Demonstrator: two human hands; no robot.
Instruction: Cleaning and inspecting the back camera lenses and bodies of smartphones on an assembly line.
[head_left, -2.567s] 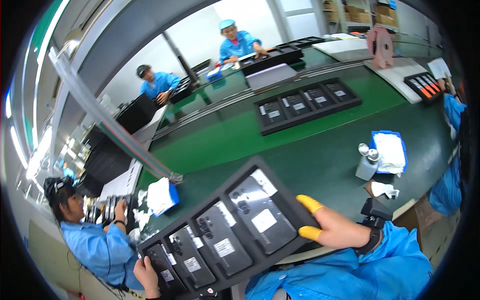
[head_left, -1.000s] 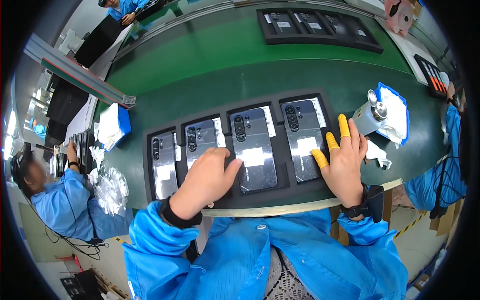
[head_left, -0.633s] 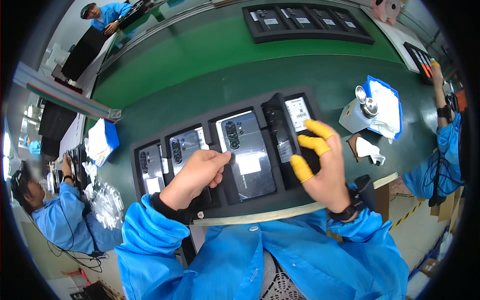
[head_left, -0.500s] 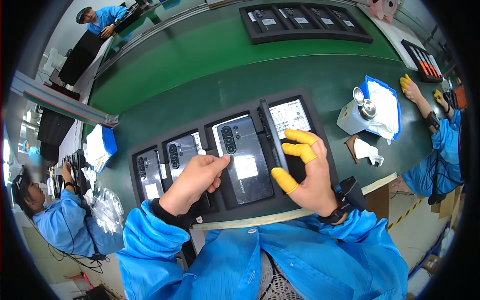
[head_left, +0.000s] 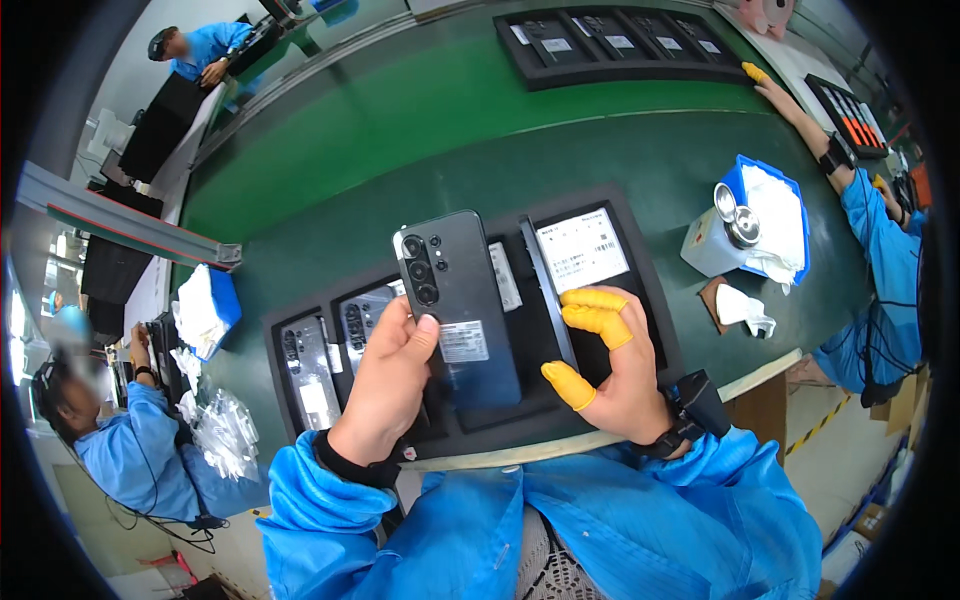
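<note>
My left hand (head_left: 388, 375) grips a dark smartphone (head_left: 455, 300) by its left edge, the thumb on its back. The phone is raised over a black foam tray (head_left: 640, 240), its camera lenses and a white label facing up. Yellow finger cots cover the thumb and fingers of my right hand (head_left: 620, 365). That hand holds a second smartphone (head_left: 548, 285), seen edge-on and tilted up at the rightmost compartment, where a white label sheet (head_left: 582, 248) shows. Two more phones lie in the left compartments, one a silvery phone (head_left: 312, 372); my left hand partly covers the other.
Right of the tray stand a metal-topped dispenser bottle (head_left: 712, 245) and a blue bin (head_left: 802, 225) of white cloths. Another phone tray (head_left: 630, 75) lies at the back, with a co-worker's hand (head_left: 765, 80) beside it. Another blue bin (head_left: 222, 310) is at left, near a seated person.
My left hand has lifted the phone out of its compartment. My right hand stays about where it was. The co-worker's hand at right has reached toward the back tray.
</note>
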